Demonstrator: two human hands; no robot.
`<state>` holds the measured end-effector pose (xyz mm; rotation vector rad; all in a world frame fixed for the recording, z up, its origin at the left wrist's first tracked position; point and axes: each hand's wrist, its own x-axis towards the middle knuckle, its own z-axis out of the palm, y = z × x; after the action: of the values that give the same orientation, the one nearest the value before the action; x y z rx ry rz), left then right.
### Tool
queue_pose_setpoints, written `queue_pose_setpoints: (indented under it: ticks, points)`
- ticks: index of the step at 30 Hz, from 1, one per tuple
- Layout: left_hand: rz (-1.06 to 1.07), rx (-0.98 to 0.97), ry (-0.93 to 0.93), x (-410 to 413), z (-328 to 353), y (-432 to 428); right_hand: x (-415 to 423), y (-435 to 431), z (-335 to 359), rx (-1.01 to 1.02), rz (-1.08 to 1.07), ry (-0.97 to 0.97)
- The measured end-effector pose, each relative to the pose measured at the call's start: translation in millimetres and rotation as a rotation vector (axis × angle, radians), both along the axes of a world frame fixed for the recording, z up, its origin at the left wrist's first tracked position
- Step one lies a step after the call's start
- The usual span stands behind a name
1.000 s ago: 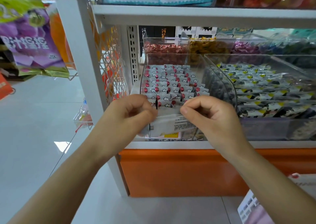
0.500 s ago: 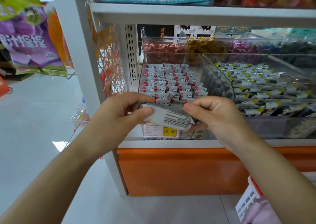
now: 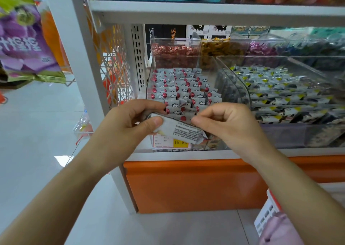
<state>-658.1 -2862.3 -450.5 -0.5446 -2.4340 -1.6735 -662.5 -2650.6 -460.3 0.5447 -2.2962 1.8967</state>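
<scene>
A small white snack packet (image 3: 182, 130) with fine black print on its back is held in front of a clear plastic bin (image 3: 149, 80). My left hand (image 3: 128, 121) pinches the packet's left end between thumb and fingers. At the packet's upper right edge, my right hand (image 3: 227, 123) pinches it with curled fingers. The bin holds several rows of white packets with red dots and clouds (image 3: 179, 87). A price label (image 3: 170, 142) with a yellow tag sits on the bin's front, partly hidden by the packet.
A second clear bin (image 3: 317, 61) of black, white and yellow packets stands to the right. Further bins of wrapped sweets line the back. A white shelf board (image 3: 205, 11) runs overhead, and an orange base panel (image 3: 196, 185) lies below. Hanging purple bags (image 3: 22, 45) are at the left.
The packet has been lifted away from the bin's front edge and turned, so its printed back faces me. Both hands have stayed near the bin's front, still pinching it.
</scene>
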Motion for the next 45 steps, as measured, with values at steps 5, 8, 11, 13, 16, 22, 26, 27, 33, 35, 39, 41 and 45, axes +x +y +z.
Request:
queue_pose_setpoints:
  ticks: [5, 8, 11, 13, 16, 22, 26, 27, 33, 35, 39, 41, 45]
  points:
    - [0.002, 0.02, -0.009, -1, 0, -1, 2, 0, 2, 0.026, 0.049, 0.026]
    - [0.008, -0.018, 0.002, 0, -1, -1, 1, -1, -2, 0.12, -0.009, 0.084]
    - [-0.018, -0.068, 0.02, 2, 0, 2, 0, -3, -5, 0.197, -0.087, 0.135]
    - [-0.025, -0.079, 0.02, 3, 1, 3, -1, -3, -5, 0.189, -0.096, 0.109]
    - [-0.023, -0.061, 0.013, 3, 1, 4, -2, -2, -5, 0.047, -0.057, -0.042]
    - [0.054, -0.026, 0.035, 0, -3, 5, -4, 0, -6, -0.047, -0.042, -0.055]
    - [0.122, 0.104, 0.017, -3, 0, 7, -4, -3, -6, -0.06, -0.007, 0.02]
    - [0.133, 0.114, 0.033, -4, 1, 8, -3, -5, -5, -0.039, -0.042, 0.068]
    - [0.342, -0.426, 0.347, -21, -5, -5, -20, -8, -1, -0.223, -0.338, 0.145]
    - [0.313, -0.631, 0.317, -24, -12, -8, -28, -8, 1, -0.168, -0.393, 0.173]
    - [0.24, -0.772, 0.334, -22, -22, -7, -42, -21, 10, 0.069, -0.403, 0.264]
    - [0.242, -0.72, 0.318, -23, -20, -7, -52, -29, 18, 0.257, -0.373, 0.305]
    - [0.225, -0.649, 0.284, -23, -18, -8, -71, -52, 27, 0.652, -0.269, 0.392]
